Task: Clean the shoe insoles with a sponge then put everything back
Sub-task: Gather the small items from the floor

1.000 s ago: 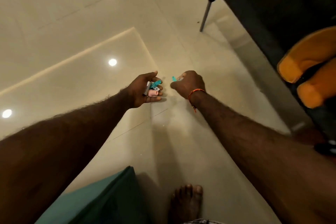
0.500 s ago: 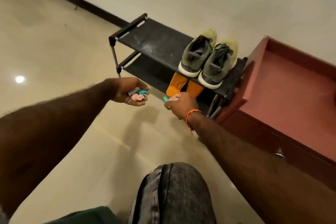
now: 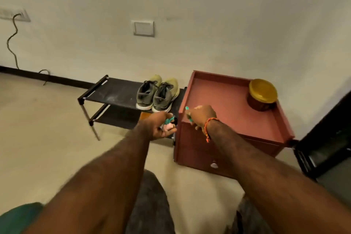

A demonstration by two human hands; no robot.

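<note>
My left hand (image 3: 158,126) grips a small bundle of teal and pink items (image 3: 169,124), too small to name. My right hand (image 3: 201,115) pinches a thin teal item (image 3: 187,108) over the front left corner of the red cabinet (image 3: 224,104). A pair of grey-green sneakers (image 3: 157,93) stands on the top shelf of the black shoe rack (image 3: 114,91). A sliver of an orange insole (image 3: 142,115) shows on the lower shelf behind my left hand. No sponge is in view.
A brown jar with a yellow lid (image 3: 263,94) sits at the cabinet's back right. A dark piece of furniture (image 3: 326,142) stands at the right edge. A cable (image 3: 13,43) hangs from a wall socket at the left. My knees are at the bottom.
The view has swung up from the floor to the rack and cabinet. Both hands kept their small items and now hover by the cabinet's front left corner.
</note>
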